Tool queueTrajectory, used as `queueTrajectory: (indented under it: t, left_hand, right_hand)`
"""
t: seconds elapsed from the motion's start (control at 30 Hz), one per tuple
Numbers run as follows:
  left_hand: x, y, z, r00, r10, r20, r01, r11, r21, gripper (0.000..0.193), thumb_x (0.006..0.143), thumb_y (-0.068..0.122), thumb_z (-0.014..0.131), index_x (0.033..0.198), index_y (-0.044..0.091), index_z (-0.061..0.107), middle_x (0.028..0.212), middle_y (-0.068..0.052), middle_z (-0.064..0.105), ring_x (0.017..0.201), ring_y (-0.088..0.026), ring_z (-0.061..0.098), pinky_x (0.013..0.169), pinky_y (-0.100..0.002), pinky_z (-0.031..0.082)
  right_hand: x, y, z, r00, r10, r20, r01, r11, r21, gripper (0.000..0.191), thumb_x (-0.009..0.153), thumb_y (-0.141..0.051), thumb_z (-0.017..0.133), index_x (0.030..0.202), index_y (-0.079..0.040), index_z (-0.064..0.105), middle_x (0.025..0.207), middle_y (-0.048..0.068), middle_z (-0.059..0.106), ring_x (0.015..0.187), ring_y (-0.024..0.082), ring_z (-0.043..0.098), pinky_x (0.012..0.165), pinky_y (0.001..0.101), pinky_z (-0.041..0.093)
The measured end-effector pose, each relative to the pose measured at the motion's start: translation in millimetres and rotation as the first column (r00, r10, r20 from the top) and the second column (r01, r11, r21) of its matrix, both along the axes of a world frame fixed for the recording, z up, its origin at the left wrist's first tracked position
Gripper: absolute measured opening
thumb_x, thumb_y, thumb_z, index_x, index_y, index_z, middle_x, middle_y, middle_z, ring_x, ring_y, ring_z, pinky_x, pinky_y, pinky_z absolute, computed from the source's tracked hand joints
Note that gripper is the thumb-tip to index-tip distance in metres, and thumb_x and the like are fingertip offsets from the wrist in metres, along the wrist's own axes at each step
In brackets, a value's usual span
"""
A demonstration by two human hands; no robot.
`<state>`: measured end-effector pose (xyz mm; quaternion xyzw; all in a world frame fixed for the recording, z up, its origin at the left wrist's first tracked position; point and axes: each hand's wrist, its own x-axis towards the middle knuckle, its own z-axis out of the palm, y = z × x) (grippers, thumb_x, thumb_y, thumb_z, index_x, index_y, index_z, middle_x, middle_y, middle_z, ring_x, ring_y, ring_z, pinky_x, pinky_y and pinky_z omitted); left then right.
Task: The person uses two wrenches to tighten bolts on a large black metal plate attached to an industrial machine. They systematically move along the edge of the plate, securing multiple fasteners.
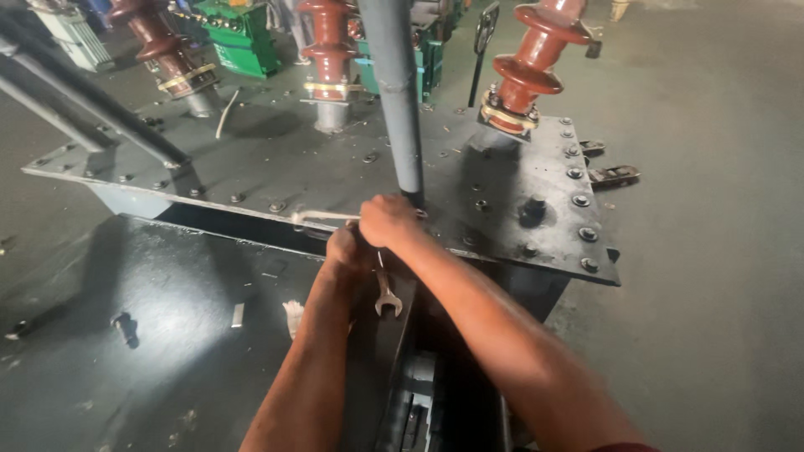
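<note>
**Hands and spanners at front edge of bolted lid**

Grey workshop floor (712, 276) surrounds a dark steel lid (335, 163) studded with bolts along its rim; three brown ribbed insulators stand on the lid, one at its far right corner (532, 71); a grey pipe (398, 100) rises upright from the lid's front edge. Right hand (389, 220) sits at the foot of that pipe, fingers clenched around the handle of a silver spanner (322, 218) lying flat along the lid's front edge, pointing left. Left hand (347, 249) is just below the lid's edge, touching the right hand; fingers curled round a second spanner (385, 295), whose open jaw hangs downward; the grip itself is partly hidden. Green machines (243, 38) stand behind the lid.
</note>
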<state>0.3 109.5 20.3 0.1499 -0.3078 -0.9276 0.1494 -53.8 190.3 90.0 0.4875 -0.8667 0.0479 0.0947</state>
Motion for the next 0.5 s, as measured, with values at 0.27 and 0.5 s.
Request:
queueTrajectory:
  t: [0.27,0.5]
  left_hand:
    - [-1.0,-3.3,9.0,1.0,-0.016,0.005,0.016,1.0,-0.003,0.04,0.101,0.024,0.033,0.121,0.002,0.06,0.112,-0.015,0.067,0.097,-0.031,0.065,0.08,-0.047,0.053]
    - [-4.7,-7.6,14.5,0.999,-0.037,0.008,0.038,0.999,-0.019,0.043,0.102,0.024,0.031,0.125,0.001,0.059,0.115,-0.017,0.068,0.1,-0.032,0.066,0.083,-0.048,0.054]
  right_hand:
    - [-5.9,-15.9,-1.3,1.0,0.014,0.002,-0.015,0.987,0.157,0.027,0.09,-0.014,0.056,0.103,-0.006,0.079,0.109,0.018,0.075,0.104,0.036,0.073,0.087,0.0461,0.059]
    - [-16.6,-10.7,1.8,0.997,0.038,-0.061,-0.032,0.996,0.088,0.025,0.088,-0.014,0.059,0.098,-0.007,0.08,0.103,0.02,0.076,0.103,0.036,0.073,0.088,0.0466,0.059]
